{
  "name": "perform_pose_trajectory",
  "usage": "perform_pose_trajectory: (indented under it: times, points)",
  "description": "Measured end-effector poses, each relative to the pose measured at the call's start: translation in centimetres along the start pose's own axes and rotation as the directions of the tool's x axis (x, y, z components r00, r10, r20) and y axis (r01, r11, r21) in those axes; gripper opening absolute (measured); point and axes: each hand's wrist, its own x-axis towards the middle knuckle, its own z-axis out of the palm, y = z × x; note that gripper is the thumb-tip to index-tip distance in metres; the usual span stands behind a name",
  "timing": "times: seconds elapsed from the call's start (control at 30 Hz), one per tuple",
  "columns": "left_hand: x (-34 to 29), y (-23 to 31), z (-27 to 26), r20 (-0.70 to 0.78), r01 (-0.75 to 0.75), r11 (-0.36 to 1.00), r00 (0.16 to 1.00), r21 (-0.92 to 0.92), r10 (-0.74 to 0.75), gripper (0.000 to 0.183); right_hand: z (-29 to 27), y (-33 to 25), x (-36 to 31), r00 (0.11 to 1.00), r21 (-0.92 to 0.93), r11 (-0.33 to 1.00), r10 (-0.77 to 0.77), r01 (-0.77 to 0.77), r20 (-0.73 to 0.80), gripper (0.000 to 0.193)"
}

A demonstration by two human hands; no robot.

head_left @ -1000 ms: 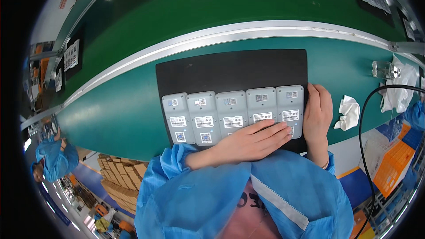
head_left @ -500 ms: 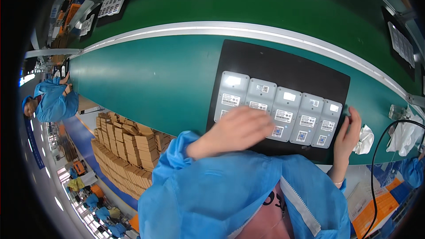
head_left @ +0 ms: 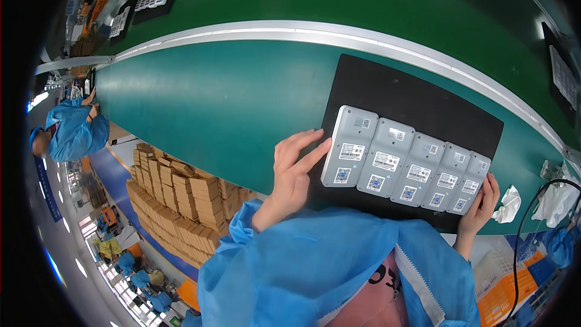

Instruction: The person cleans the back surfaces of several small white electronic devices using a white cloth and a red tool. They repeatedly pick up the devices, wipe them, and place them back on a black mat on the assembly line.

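Observation:
Several flat grey handheld devices (head_left: 419, 172) lie side by side in a slanting row on a black mat (head_left: 417, 94), their labelled backs facing up. My left hand (head_left: 293, 172) is at the left end of the row. Its fingers are stretched out, with the fingertips at the side edge of the leftmost device (head_left: 351, 147). At the other end, my right hand (head_left: 482, 206) has its extended fingers against the outer edge of the rightmost device (head_left: 469, 186). Neither hand wraps around a device.
The mat rests on a green bench (head_left: 218, 103) with a metal rail (head_left: 290, 27) behind it. Crumpled white tissue (head_left: 508, 204), a plastic bag (head_left: 555, 203) and a black cable (head_left: 517, 236) are to the right. Stacked brown cartons (head_left: 181, 200) and another person (head_left: 75, 133) are left.
My left hand has moved left off the devices to the row's left end, uncovering their labels. My right hand has come against the right end. Mat and devices appear farther right in view.

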Motion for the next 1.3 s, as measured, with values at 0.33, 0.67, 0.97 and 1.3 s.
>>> perform_pose_trajectory:
  times: [0.33,0.67,0.97,1.3]
  points:
    - [0.3,-0.3,0.2,0.02,0.047,0.999,0.999,-0.002,-0.047,0.084,-0.1,0.0,0.3,1.0,-0.048,0.999,-0.014,0.014,0.018,0.029]
    - [0.1,0.4,0.9,0.005,0.073,0.985,0.997,0.155,-0.075,0.089,-0.1,-1.9,1.0,1.0,-0.029,1.0,0.0,0.0,-0.001,0.027]
    - [0.3,0.1,1.8,-0.011,0.021,0.933,1.0,0.36,-0.018,0.078,0.0,-2.4,1.3,0.996,0.025,0.998,-0.057,0.059,-0.074,0.032]
    - [0.1,0.0,2.1,-0.039,0.049,0.927,0.999,0.371,-0.037,0.07,-0.4,-2.1,1.2,0.996,0.037,0.996,-0.085,0.086,-0.042,0.042]
